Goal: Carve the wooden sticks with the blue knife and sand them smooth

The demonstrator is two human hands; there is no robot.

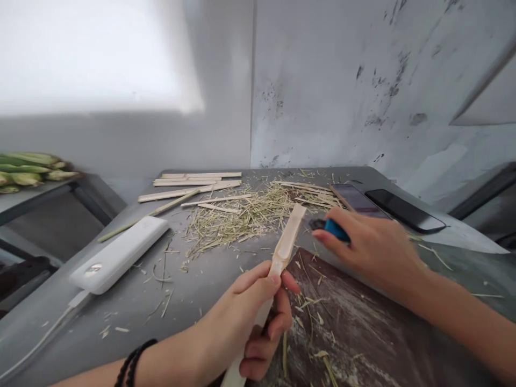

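Observation:
My left hand (pixel 250 317) is closed around a pale bamboo strip (pixel 287 239) that points up and away from me over the grey table (pixel 133 301). My right hand (pixel 371 247) grips a small tool with a blue handle (pixel 335 229), its dark tip close to the strip's far end. A heap of thin bamboo shavings (pixel 242 217) lies just beyond the strip. A dark brown board (pixel 363 333) lies under my hands.
Several cut bamboo strips (pixel 193 183) lie at the table's far edge. A white power bank (pixel 119 252) with a cable lies on the left. Two phones (pixel 403 209) rest at the right rear. Green stalks (pixel 28 172) sit on a shelf at far left.

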